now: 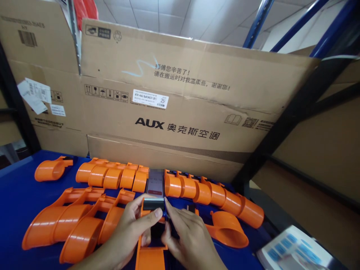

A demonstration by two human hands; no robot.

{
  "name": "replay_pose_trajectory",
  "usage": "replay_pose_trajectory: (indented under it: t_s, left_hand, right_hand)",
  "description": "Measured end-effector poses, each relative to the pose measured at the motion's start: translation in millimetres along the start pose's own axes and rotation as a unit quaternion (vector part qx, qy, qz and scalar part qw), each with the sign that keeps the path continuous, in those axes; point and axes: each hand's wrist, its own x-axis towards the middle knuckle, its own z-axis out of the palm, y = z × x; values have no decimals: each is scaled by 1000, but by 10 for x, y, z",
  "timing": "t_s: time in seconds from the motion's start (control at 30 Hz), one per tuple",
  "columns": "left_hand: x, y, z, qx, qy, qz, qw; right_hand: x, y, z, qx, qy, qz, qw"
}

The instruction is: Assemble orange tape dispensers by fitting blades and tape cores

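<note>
Directly in front of me, an orange plastic part (152,258) with a frame-like upper section is held between both hands. A black block (153,203) sits across its top end. My left hand (135,221) grips the part from the left, thumb pressed on the front just below the block. From the right, my right hand (188,232) closes its fingertips on the part's side, where a small dark blue bit shows; its exact shape is hidden. Just beyond the hands is a smartphone (155,182) with its screen lit.
Similar orange parts with round cups (112,178) stand in a row left of the phone, and more cups (202,192) to its right. Larger ones (81,234) lie at left on the blue surface (14,195). Behind stands an AUX cardboard box (180,97); a white-blue box (295,249) is lower right.
</note>
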Motion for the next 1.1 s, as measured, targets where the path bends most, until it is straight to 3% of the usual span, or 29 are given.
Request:
replay_pose_trajectory:
  t_s: [0.2,0.47,0.67,0.77,0.97,1.1]
  left_hand:
    - [14,-89,-30,47,-16,14,999]
    - [-2,-107,-55,62,-64,15,996]
    - [-29,-67,-51,52,-42,15,998]
    - [-24,-87,-42,39,-33,9,999]
    - [-29,-139,-52,34,-16,9,999]
    - [-44,-144,-50,22,-3,-4,1000]
  right_hand:
    - [17,20,-158,34,-15,19,999]
    - [10,-44,-173,74,-24,43,996]
    - [11,106,-259,116,105,217,964]
    - [24,193,-232,84,62,274,956]
    - [-4,241,-90,-19,-81,263,961]
    - [-64,260,3,-39,-96,263,959]
